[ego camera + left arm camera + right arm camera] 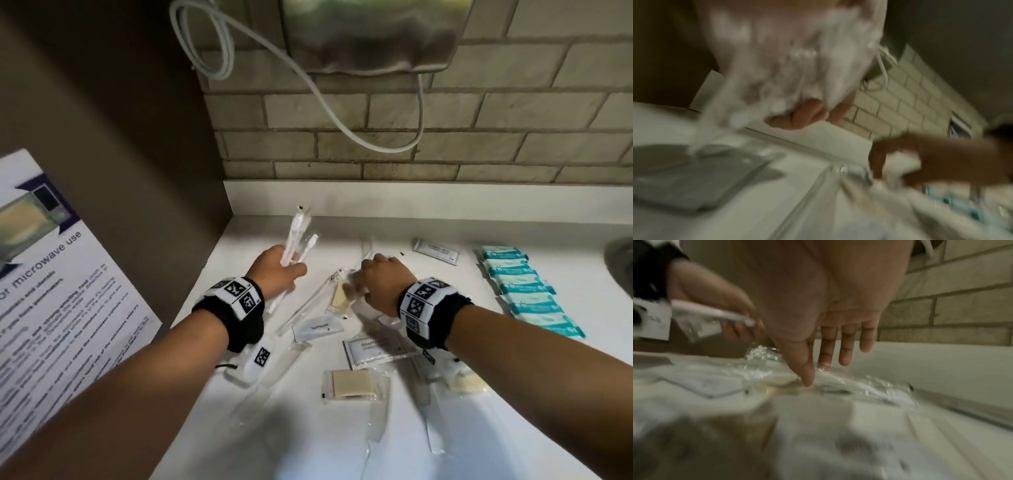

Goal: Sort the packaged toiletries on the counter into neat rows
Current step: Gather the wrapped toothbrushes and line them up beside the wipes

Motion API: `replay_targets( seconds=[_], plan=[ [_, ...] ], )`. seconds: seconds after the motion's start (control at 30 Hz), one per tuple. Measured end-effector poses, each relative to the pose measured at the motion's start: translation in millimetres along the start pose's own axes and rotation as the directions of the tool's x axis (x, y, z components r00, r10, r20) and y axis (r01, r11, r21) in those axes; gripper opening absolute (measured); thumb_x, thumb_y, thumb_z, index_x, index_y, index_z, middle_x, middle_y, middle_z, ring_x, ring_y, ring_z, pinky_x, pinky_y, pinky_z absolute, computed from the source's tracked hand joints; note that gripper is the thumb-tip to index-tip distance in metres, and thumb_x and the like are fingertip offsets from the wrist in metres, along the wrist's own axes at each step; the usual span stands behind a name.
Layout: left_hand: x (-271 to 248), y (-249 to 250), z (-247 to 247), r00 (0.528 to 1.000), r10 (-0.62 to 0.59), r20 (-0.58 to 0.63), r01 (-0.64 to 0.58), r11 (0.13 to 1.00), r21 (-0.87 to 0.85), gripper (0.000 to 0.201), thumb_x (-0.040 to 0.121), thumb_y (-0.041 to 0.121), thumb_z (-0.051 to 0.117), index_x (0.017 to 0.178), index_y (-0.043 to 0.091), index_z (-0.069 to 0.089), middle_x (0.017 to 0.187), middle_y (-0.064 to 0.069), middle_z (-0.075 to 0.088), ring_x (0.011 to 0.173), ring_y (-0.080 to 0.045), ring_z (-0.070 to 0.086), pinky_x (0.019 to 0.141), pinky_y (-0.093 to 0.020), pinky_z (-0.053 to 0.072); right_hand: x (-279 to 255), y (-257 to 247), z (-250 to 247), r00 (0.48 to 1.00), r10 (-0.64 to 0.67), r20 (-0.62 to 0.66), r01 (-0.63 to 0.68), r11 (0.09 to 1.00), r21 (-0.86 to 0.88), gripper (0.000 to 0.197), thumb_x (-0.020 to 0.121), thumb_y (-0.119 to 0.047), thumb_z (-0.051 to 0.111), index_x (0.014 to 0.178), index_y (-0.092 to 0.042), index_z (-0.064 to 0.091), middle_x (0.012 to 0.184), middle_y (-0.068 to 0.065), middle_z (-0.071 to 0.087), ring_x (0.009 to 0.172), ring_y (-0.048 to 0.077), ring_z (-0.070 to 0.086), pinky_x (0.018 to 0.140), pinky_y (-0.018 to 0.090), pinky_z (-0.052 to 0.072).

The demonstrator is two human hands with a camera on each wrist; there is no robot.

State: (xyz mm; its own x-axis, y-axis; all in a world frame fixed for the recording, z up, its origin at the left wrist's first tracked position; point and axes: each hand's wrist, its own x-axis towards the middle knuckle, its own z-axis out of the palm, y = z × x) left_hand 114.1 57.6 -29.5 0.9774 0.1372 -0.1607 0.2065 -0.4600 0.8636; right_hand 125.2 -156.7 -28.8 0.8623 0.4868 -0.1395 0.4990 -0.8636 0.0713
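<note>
My left hand is raised above the counter's back left. It grips a bundle of white toothbrushes in clear wrappers; the left wrist view shows its curled fingers round the wrappers, blurred. My right hand reaches down over the middle pile with straight fingers. Its thumb tip touches a clear-wrapped toothbrush packet lying there. Loose on the white counter lie another wrapped toothbrush, a toothpaste sachet, a shampoo sachet, beige soap packets and wrapped combs.
A row of several teal packets lies at the right, with a white sachet behind the pile. A sink rim shows at the far right. A microwave notice leans at the left. A grey cable hangs on the brick wall.
</note>
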Motion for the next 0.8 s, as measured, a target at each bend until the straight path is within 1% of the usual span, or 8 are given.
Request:
replay_targets(
  seconds=[0.1, 0.2, 0.37, 0.5, 0.6, 0.67, 0.73, 0.8],
  plan=[
    [2, -5, 12, 0.997, -0.029, 0.072, -0.008, 0.884, 0.468, 0.044, 0.074, 0.042, 0.079, 0.097, 0.014, 0.053, 0.085, 0.002, 0.054, 0.078, -0.017, 0.053, 0.060, -0.026, 0.040, 0, -1, -9, 0.991, -0.046, -0.129, 0.052, 0.997, 0.049, 0.031, 0.087, -0.015, 0.054, 0.112, -0.028, 0.067, 0.118, 0.000, 0.058, 0.116, 0.023, 0.045, 0.092, 0.035, 0.040],
    [8, -11, 26, 0.981, -0.125, 0.148, 0.010, 0.796, 0.605, 0.050, 0.070, 0.043, 0.080, 0.100, 0.009, 0.061, 0.096, -0.004, 0.063, 0.089, -0.024, 0.061, 0.071, -0.029, 0.047, -9, -3, -18, 0.977, -0.083, -0.199, 0.102, 0.991, 0.087, 0.029, 0.087, -0.010, 0.056, 0.106, -0.027, 0.070, 0.113, 0.000, 0.056, 0.110, 0.023, 0.048, 0.085, 0.035, 0.046],
    [10, 4, 27, 0.994, -0.058, 0.092, 0.026, 0.946, 0.323, 0.019, 0.081, 0.027, 0.071, 0.080, 0.010, 0.061, 0.080, -0.007, 0.061, 0.073, -0.025, 0.058, 0.058, -0.026, 0.039, -31, -2, -11, 0.963, -0.104, -0.249, 0.160, 0.963, 0.216, 0.028, 0.086, 0.000, 0.055, 0.104, -0.016, 0.070, 0.109, 0.003, 0.057, 0.091, 0.024, 0.063, 0.073, 0.034, 0.053],
    [-2, 29, 39, 0.994, 0.038, 0.107, -0.037, 0.999, -0.010, 0.022, 0.086, 0.021, 0.062, 0.104, 0.011, 0.062, 0.089, -0.006, 0.065, 0.079, -0.025, 0.062, 0.071, -0.032, 0.051, -46, -6, -3, 0.927, -0.022, -0.375, 0.160, 0.926, 0.341, 0.018, 0.085, -0.003, 0.059, 0.096, -0.012, 0.070, 0.101, 0.004, 0.059, 0.077, 0.026, 0.066, 0.070, 0.036, 0.055],
    [-17, 42, 58, 0.974, 0.039, 0.224, 0.011, 0.976, -0.216, 0.028, 0.084, 0.019, 0.059, 0.112, 0.012, 0.060, 0.100, -0.015, 0.069, 0.083, -0.032, 0.069, 0.072, -0.044, 0.061, -60, -16, -1, 0.890, 0.011, -0.456, 0.180, 0.909, 0.375, 0.017, 0.082, -0.001, 0.062, 0.092, -0.012, 0.071, 0.098, 0.006, 0.060, 0.071, 0.027, 0.065, 0.065, 0.034, 0.055],
    [-27, 45, 69, 0.955, 0.073, 0.289, 0.010, 0.961, -0.277, 0.018, 0.088, 0.016, 0.060, 0.104, 0.010, 0.063, 0.094, -0.019, 0.069, 0.074, -0.032, 0.067, 0.066, -0.041, 0.058, -73, -20, -1, 0.894, -0.001, -0.449, 0.193, 0.904, 0.382, 0.022, 0.080, 0.001, 0.062, 0.093, -0.014, 0.070, 0.104, 0.004, 0.063, 0.080, 0.024, 0.066, 0.071, 0.031, 0.055],
    [-34, 42, 77, 0.951, 0.107, 0.289, -0.025, 0.961, -0.275, 0.011, 0.087, 0.016, 0.064, 0.096, 0.010, 0.065, 0.082, -0.017, 0.067, 0.068, -0.029, 0.063, 0.068, -0.043, 0.054, -89, -20, 1, 0.933, 0.005, -0.360, 0.166, 0.882, 0.442, 0.036, 0.080, 0.001, 0.059, 0.110, -0.018, 0.065, 0.117, 0.000, 0.063, 0.098, 0.020, 0.064, 0.084, 0.028, 0.052],
    [-35, 40, 82, 0.957, 0.113, 0.266, -0.044, 0.967, -0.251, 0.028, 0.079, 0.026, 0.072, 0.102, 0.012, 0.063, 0.086, -0.012, 0.071, 0.073, -0.028, 0.069, 0.076, -0.049, 0.057, -107, -15, 2, 0.957, 0.060, -0.283, 0.101, 0.847, 0.522, 0.049, 0.083, -0.005, 0.061, 0.128, -0.021, 0.052, 0.125, -0.003, 0.062, 0.109, 0.016, 0.060, 0.092, 0.030, 0.050]
  ],
)
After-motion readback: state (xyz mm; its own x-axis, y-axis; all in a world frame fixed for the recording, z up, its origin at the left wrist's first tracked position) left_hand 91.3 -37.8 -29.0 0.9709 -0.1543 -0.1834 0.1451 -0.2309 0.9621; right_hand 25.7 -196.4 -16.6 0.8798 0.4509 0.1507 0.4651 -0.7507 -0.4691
